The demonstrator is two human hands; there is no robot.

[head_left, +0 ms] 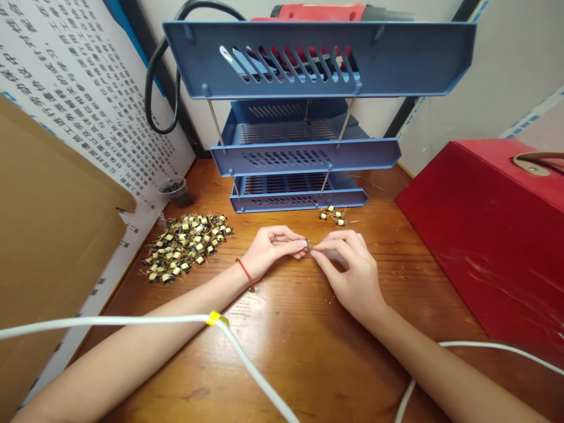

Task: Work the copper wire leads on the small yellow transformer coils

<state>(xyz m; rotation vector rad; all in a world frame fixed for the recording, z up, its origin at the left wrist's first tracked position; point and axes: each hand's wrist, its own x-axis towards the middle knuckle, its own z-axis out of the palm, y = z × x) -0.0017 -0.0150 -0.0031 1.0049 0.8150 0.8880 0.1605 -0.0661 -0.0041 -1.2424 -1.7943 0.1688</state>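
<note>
My left hand [275,248] is closed, with thumb and fingers pinching a small transformer [306,242] with yellow tape and a dark base. Beside it, my right hand [350,267] has its thumb and forefinger closed on a fine wire at the transformer's right side; the fingertips mostly hide this wire. A heap of similar transformers [187,247] with thin copper-coloured wires lies to the left of my left hand. Several more transformers [332,215] lie in a small group beyond my right hand, by the lowest tray.
A blue three-level tray rack [304,158] stands at the back, with a red tool [321,12] on top. A clear cup of dark bits [174,191] is behind the heap. A red box [493,235] stands right; cardboard [53,223] left. A white cable [251,364] crosses the foreground.
</note>
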